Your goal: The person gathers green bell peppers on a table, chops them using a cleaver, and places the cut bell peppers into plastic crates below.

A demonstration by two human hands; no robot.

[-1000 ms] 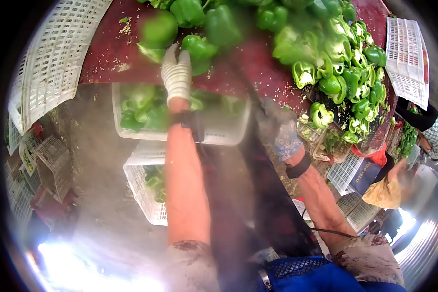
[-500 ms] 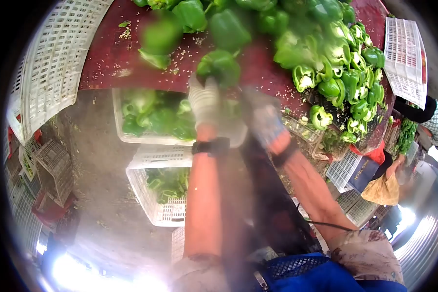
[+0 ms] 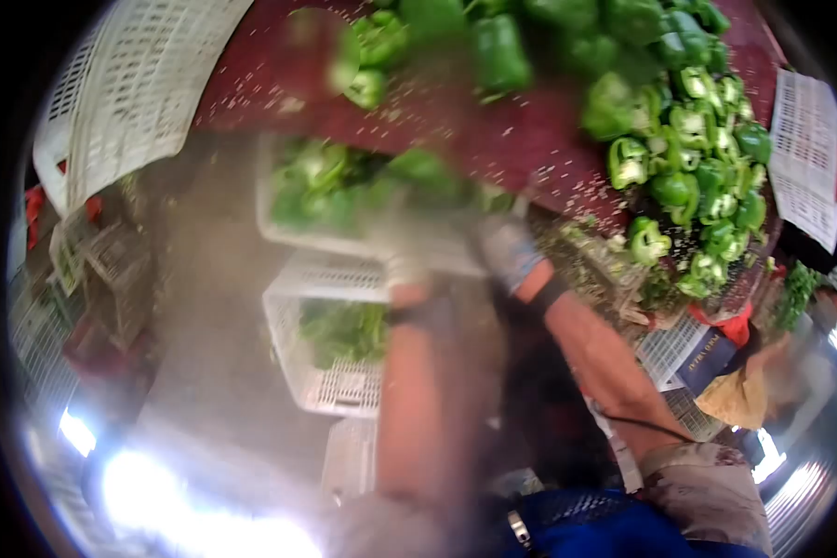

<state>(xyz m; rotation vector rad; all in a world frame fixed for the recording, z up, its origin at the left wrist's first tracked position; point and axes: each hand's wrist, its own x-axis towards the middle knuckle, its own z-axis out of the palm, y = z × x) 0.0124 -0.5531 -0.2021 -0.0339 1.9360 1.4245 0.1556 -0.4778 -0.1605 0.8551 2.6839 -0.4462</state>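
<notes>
My gloved left hand is over the near edge of the upper white crate, smeared by motion. A whole green bell pepper shows at its fingers and appears held, though the grip is blurred. My gloved right hand is close by on the right, beside the crate's right end; its fingers are blurred, and whether it holds anything is hidden. Green peppers fill much of the upper crate. Whole peppers and cut, opened ones lie on the red table.
A lower white crate with green pieces stands on the floor. Another large white crate tilts at the table's left, and one is at its right. Pale seeds dot the tabletop. At far right a person's arm shows.
My left hand has drawn the pepper back from the table edge to over the upper crate. My right hand stays close beside it. The whole view has shifted somewhat.
</notes>
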